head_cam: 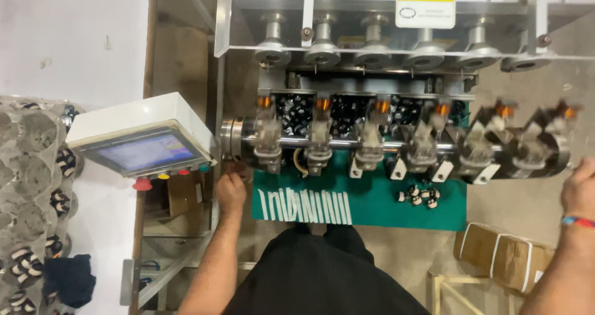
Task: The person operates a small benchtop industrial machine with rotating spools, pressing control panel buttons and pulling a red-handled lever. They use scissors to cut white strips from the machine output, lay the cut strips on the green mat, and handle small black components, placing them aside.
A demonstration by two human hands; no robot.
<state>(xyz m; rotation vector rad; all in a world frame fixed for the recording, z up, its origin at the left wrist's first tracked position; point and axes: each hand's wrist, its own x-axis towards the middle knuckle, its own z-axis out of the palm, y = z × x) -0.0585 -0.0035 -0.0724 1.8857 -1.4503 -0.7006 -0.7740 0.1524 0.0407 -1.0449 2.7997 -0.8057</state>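
Observation:
A winding machine with a horizontal steel shaft (347, 144) carries several clamp heads, each with an orange tip. My left hand (230, 190) reaches up to the shaft's left end, next to its round metal collar (232, 139), with the fingers curled; whether it grips anything is hidden. My right hand (579, 188) rests at the machine's right end beside the last clamp head (545, 144); its fingers are cut off by the frame edge. A green mat (372, 197) below the shaft holds a row of white strips (305, 206) and a few small wound coils (419, 195).
A white control box with a screen (144, 147) and coloured buttons sits to the left. Plastic trays of coils (28, 191) fill the far left. Cardboard boxes (503, 254) lie at lower right. Steel spindles (372, 54) hang behind a transparent guard above.

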